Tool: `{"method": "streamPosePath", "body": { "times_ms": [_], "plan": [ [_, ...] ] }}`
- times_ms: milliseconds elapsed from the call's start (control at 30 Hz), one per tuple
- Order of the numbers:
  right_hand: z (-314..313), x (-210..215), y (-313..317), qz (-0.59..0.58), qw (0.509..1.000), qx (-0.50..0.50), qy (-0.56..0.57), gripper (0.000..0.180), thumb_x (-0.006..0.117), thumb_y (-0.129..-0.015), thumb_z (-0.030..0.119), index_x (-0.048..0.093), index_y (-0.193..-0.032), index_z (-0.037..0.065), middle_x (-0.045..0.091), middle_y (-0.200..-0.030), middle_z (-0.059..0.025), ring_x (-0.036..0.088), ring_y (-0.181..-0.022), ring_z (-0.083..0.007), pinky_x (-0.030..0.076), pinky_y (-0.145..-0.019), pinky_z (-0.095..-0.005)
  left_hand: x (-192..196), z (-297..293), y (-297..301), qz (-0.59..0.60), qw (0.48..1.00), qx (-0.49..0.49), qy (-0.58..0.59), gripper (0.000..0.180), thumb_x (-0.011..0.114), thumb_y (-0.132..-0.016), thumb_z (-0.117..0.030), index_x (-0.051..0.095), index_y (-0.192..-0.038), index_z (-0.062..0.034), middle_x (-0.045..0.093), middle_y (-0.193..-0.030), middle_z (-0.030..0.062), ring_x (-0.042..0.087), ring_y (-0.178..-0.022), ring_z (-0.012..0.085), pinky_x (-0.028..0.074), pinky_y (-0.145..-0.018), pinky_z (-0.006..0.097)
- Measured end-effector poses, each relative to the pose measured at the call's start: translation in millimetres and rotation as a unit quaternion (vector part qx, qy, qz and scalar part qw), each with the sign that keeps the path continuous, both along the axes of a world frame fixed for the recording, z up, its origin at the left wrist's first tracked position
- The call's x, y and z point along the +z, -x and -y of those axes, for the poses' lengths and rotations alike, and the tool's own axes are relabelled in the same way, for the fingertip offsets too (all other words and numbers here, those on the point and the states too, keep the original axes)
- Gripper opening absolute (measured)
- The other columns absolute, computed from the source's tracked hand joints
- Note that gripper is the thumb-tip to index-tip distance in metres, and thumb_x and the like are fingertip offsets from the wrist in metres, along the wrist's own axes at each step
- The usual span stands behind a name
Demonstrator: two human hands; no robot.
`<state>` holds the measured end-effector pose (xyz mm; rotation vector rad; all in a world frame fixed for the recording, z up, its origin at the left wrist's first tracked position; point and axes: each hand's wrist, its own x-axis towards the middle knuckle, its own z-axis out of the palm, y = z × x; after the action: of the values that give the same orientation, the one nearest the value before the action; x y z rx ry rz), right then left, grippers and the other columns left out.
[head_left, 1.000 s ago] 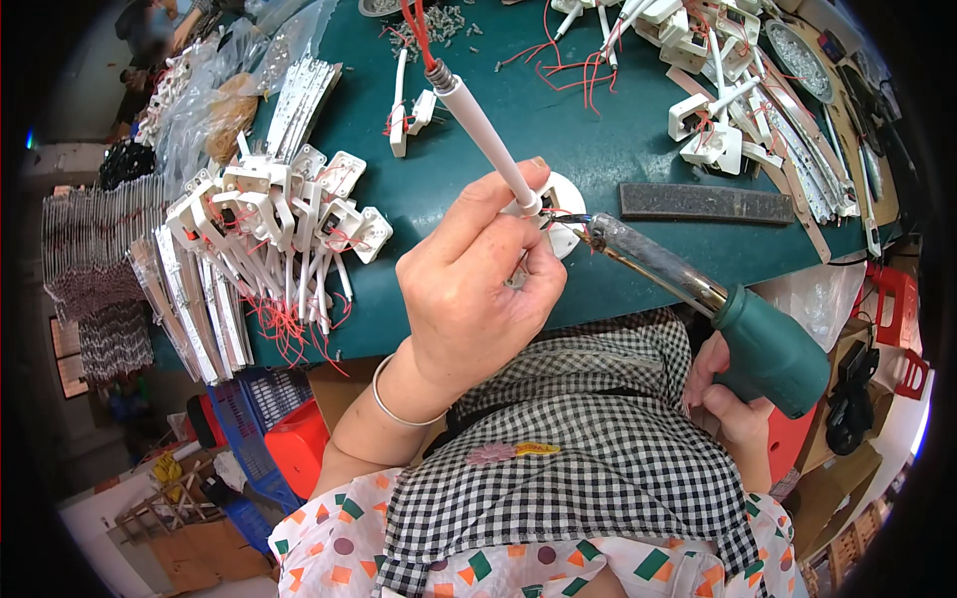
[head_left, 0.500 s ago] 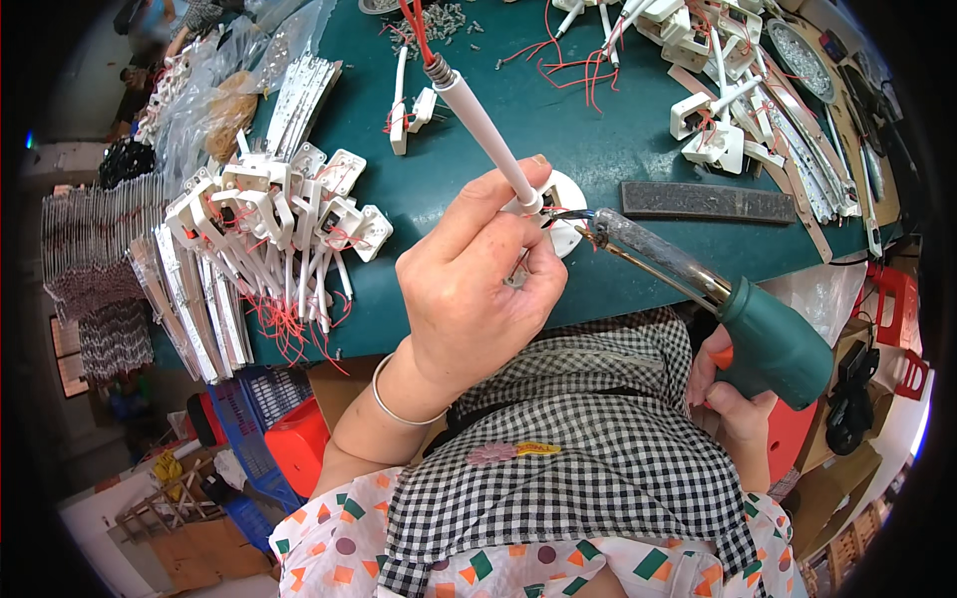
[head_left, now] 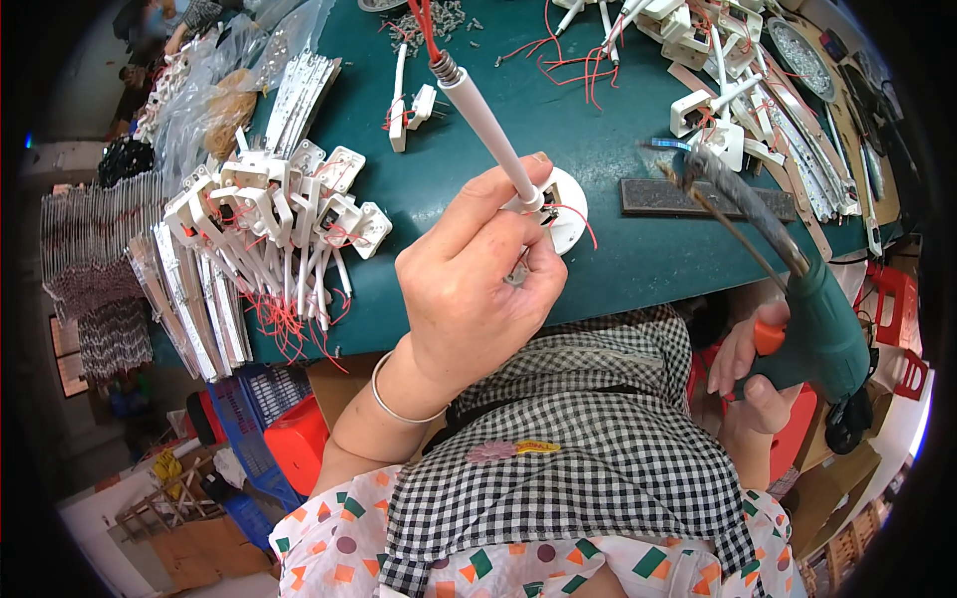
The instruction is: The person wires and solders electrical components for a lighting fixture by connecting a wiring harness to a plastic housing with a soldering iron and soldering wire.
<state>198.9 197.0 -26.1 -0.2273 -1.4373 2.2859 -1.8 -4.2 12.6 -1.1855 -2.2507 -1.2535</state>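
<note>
My left hand (head_left: 478, 269) is closed around the lower end of a white tube (head_left: 490, 128). Red wires (head_left: 427, 28) and a metal spring or thread stick out of the tube's upper end. Beneath my fingers is a round white base (head_left: 571, 206), with a thin red wire looping out of its side; my hand covers part of it. My right hand (head_left: 746, 374) grips the handle of a green soldering gun (head_left: 832, 324) with an orange trigger. Its tip points up and left over the table, apart from the base.
A dark flat bar (head_left: 638, 197) lies on the green table (head_left: 439, 184). White switch-like housings with tubes and red wires pile up at left (head_left: 289, 204) and far right (head_left: 718, 145). Screws (head_left: 444, 22) lie scattered at the back. A blue crate (head_left: 249, 409) stands below left.
The soldering gun has moved from the round base up and to the right, its tip now over the dark bar. A red wire now shows at the base. My left hand stays in place.
</note>
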Motion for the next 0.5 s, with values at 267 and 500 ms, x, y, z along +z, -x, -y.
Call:
{"method": "streamPosePath", "body": {
  "times_ms": [267,500],
  "plan": [
    [22.6,-0.9,46.6,-0.017,0.991,-0.063,-0.119,0.072,0.068,-0.073,-0.008,0.038,-0.137,-0.001,0.048,-0.082,-0.0048,0.054,-0.069,-0.0147,0.052,-0.056,-0.0256,2.1,-1.6,-0.1,0.000,1.000,0.004,0.011,0.013,0.069,-0.065,0.009,0.062,-0.073,0.0012,0.069,-0.107,0.0178,0.071,-0.091,0.0246,0.059,-0.075,0.032],
    [38.2,0.2,92.0,0.017,0.978,-0.059,-0.201,0.051,0.067,-0.077,-0.009,0.045,-0.121,0.003,0.055,-0.093,-0.0039,0.057,-0.085,-0.0130,0.046,-0.075,-0.0267,6.1,1.2,2.0,0.004,1.000,-0.003,0.007,0.012,0.069,-0.065,0.008,0.063,-0.074,0.0013,0.069,-0.108,0.0188,0.071,-0.093,0.0255,0.057,-0.075,0.031]
  ]
}}
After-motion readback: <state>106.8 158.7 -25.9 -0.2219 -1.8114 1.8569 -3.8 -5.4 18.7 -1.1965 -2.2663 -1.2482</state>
